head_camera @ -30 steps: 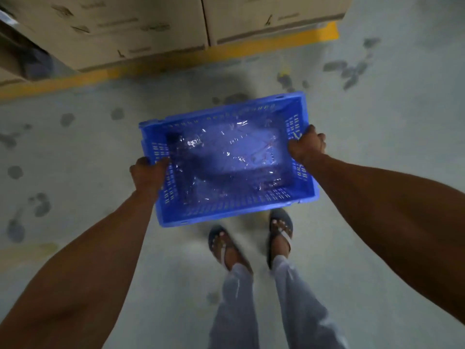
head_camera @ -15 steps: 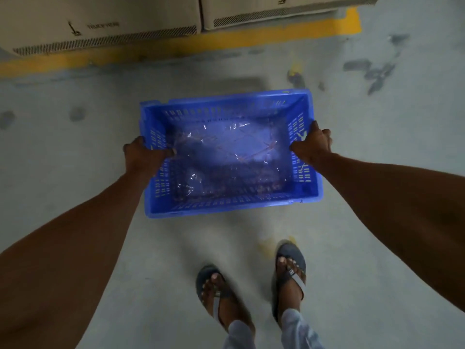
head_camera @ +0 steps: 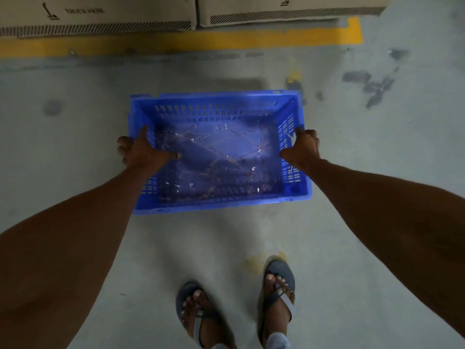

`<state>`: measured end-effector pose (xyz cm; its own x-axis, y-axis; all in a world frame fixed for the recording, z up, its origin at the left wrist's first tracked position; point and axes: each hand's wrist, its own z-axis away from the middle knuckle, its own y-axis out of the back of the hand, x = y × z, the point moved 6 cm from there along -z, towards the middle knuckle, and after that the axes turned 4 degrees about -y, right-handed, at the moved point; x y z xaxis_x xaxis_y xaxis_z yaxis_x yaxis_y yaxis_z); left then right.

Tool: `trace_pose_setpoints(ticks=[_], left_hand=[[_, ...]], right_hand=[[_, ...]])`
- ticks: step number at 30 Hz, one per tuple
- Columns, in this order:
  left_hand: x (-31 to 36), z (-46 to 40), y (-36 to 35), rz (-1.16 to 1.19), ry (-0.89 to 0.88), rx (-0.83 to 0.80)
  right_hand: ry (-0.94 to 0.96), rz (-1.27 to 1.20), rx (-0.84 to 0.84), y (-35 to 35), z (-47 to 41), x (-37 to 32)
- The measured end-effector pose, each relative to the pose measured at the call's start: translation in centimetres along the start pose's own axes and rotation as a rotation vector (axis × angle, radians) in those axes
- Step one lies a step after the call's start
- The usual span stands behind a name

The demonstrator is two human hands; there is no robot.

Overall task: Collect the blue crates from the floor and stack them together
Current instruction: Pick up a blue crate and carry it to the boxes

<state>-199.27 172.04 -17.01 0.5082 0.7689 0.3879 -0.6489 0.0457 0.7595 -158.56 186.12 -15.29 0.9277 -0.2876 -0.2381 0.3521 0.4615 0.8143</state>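
Grey concrete floor [head_camera: 75, 152] spreads all round your fingers, mottled with dark stains beyond your right fingertips and off past your left ones. Far ahead of both hands, a yellow painted line [head_camera: 176, 42] runs across the floor, and on its far side stand two cardboard cartons [head_camera: 100, 11], side by side, each with a hatched band along its lower edge and dark printed lettering too blurred to read.

Between your two hands sits the blue crate [head_camera: 219, 202], a slotted plastic one, open side up and roughly level, its long sides running across your view. You cannot tell from this view whether its base touches the floor or hangs just above it. Crumpled clear plastic film [head_camera: 216, 157] lines the bottom of the crate, lying between your thumbs, with what looks like small reddish-brown debris scattered on it toward the near wall.

Your left hand [head_camera: 143, 152] grips the crate's left short wall: the thumb lies inside against the slotted wall, and the fingers curl over the rim on the outside. Your right hand [head_camera: 303, 149] grips the right short wall the same way, thumb inside, fingers wrapped round the outer rim. Both forearms reach forward and down to the crate.

Behind your hands, well back from the crate's near wall, your two feet stand in grey-blue sandals [head_camera: 281, 275] on the floor, the right one ahead of the left.
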Motion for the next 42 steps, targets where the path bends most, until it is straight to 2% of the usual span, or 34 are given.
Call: trace_pose_setpoints(ticks=[3,5,8,10,12,15,18,23,28,36,39,42], left_hand=[[0.4,1.6,-1.1,-0.131,-0.052,-0.038],[1.0,3.8,-2.9,-0.268,-0.243,-0.060],[1.0,8.6,-7.4,-0.462,-0.551,-0.198],[0.4,11.7,-9.8,-0.497,-0.671,-0.257],[0.1,13.8,-10.8,-0.448,-0.733,-0.217],[-0.2,14.0,-10.9,-0.499,-0.700,-0.144],[0.6,13.6,-11.1,-0.571,-0.733,-0.208],[2.0,14.5,-11.5,-0.554,-0.681,-0.258],[1.5,14.6,-11.0,-0.523,-0.636,-0.257],[1.9,14.9,-10.5,-0.504,-0.618,-0.293],[1.7,17.4,-8.4,-0.603,-0.547,-0.266],[2.6,23.3,-3.5,-0.515,-0.425,-0.336]], right_hand=[[0.083,0.139,-0.050,-1.8,1.0,0.0],[0.224,0.308,-0.079,-3.6,2.8,-0.1],[0.502,0.414,-0.196,-7.3,7.2,-0.3],[0.647,0.548,-0.245,-9.9,10.0,0.2],[0.708,0.645,-0.281,-11.4,11.4,0.6],[0.660,0.582,-0.289,-11.1,11.3,0.3],[0.621,0.523,-0.295,-9.9,10.6,0.5],[0.547,0.542,-0.269,-8.4,10.6,0.6],[0.568,0.520,-0.311,-8.5,11.5,0.3],[0.584,0.606,-0.208,-7.4,11.9,1.1],[0.585,0.591,-0.165,-4.8,14.6,1.6],[0.459,0.433,-0.216,1.1,21.4,1.7]])
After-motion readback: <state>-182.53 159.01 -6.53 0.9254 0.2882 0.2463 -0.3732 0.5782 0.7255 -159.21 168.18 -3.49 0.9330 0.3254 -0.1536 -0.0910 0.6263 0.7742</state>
